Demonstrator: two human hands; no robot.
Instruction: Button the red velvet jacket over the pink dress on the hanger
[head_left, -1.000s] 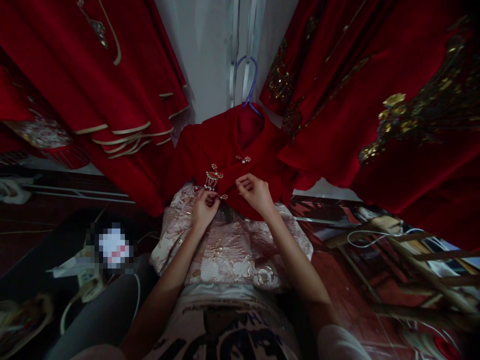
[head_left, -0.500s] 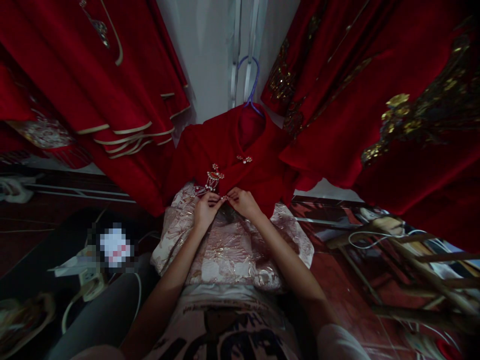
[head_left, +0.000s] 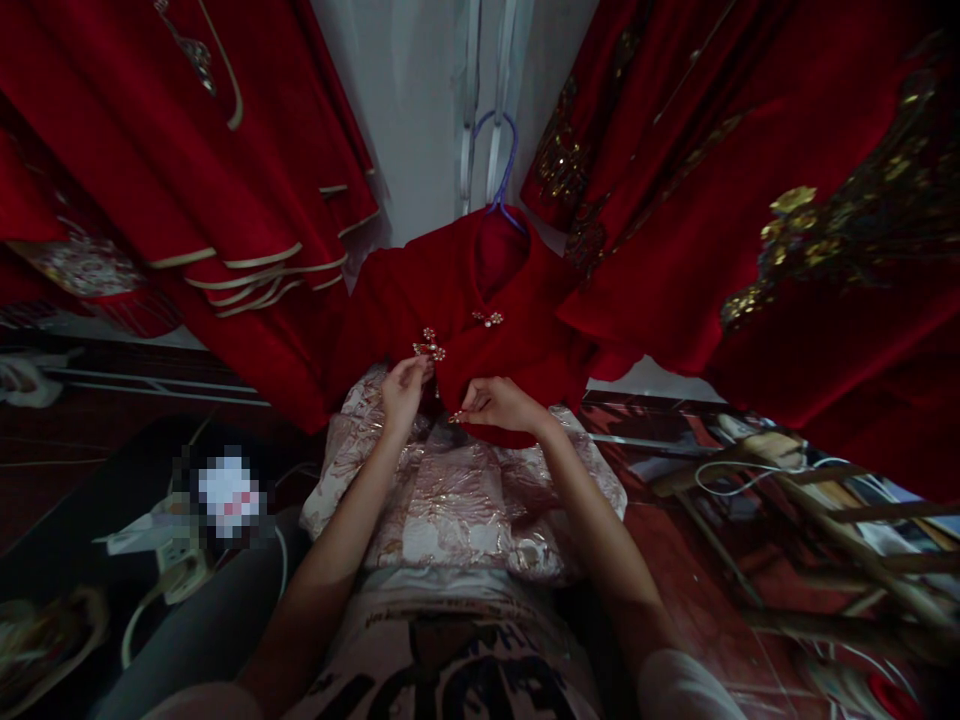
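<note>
1. Pinching with thumb and fingertips, the left hand (head_left: 403, 392) closes on the lower part of a beaded ornament (head_left: 429, 349) on the front of a red jacket (head_left: 525, 345). The fingers cover most of its hanging part.
2. Just right of that grip, the right hand (head_left: 501, 404) nips the jacket's front edge between thumb and forefinger. A small beaded bit shows at the fingertips, too small to make out.
3. Below both hands, nearer the person, lies a pink-gold brocade cloth (head_left: 450, 500), bunched in folds, with both forearms crossing over it.
4. Just beyond the grip, a small pearl clasp (head_left: 487, 319) sits near the jacket's collar, apart from the ornament.
5. Farther up, the jacket hangs from a purple hanger (head_left: 504, 160). Only the hook shows; the rest is hidden inside the collar.
6. On either side hang other red garments, gold-trimmed on the left (head_left: 187, 150) and gold-embroidered on the right (head_left: 750, 220). Both are cut off by the frame.
7. Far left and low, a power strip (head_left: 176, 570) lies in the dark. Far right, a wooden frame (head_left: 832, 515) carries a white cable, and its shape is hard to read.
</note>
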